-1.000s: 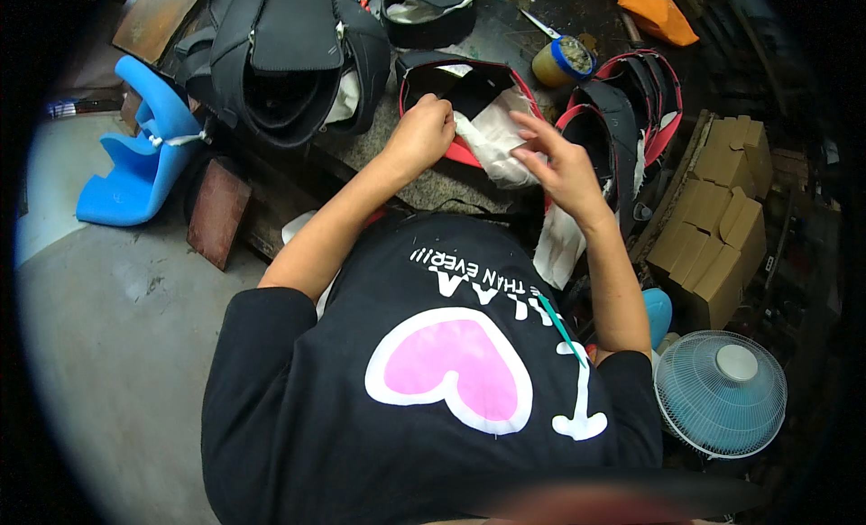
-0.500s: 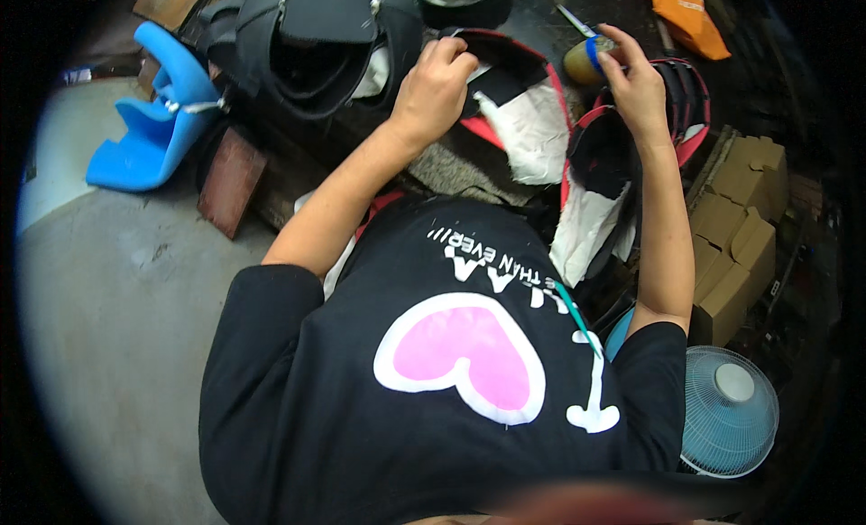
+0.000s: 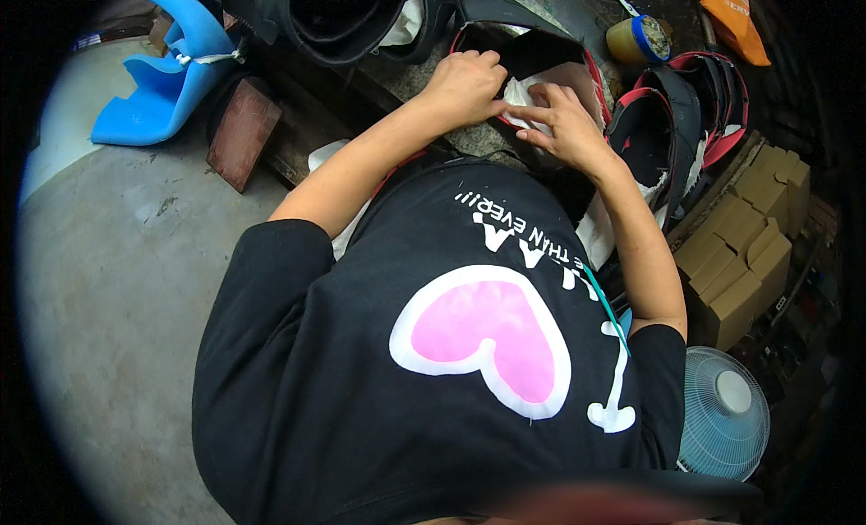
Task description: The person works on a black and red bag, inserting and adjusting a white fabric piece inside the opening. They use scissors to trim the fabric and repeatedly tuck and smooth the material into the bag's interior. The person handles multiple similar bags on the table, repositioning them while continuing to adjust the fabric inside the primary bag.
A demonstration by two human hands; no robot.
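A curved black piece with red edging (image 3: 591, 67) and a white cloth-like lining (image 3: 518, 96) lies in front of me at the bench. My left hand (image 3: 465, 90) is closed on its left edge, the fingers curled over the rim. From the right, my right hand (image 3: 566, 126) reaches inside it, fingers apart and resting against the white lining. Part of the lining is hidden under both hands. Beyond my right hand stands a jar with a blue rim (image 3: 639, 40), holding a yellowish substance.
More black, red-edged pieces (image 3: 645, 133) sit to the right. Black bags (image 3: 343, 20) lie at the far left. A blue plastic chair-like object (image 3: 153, 96), a reddish-brown board (image 3: 244, 135), cardboard boxes (image 3: 735, 254), a fan (image 3: 724, 412) and an orange bag (image 3: 735, 24) surround me.
My right hand has left the jar and come left onto the white lining. My left hand has shifted to the near left edge of the piece. The view has moved slightly.
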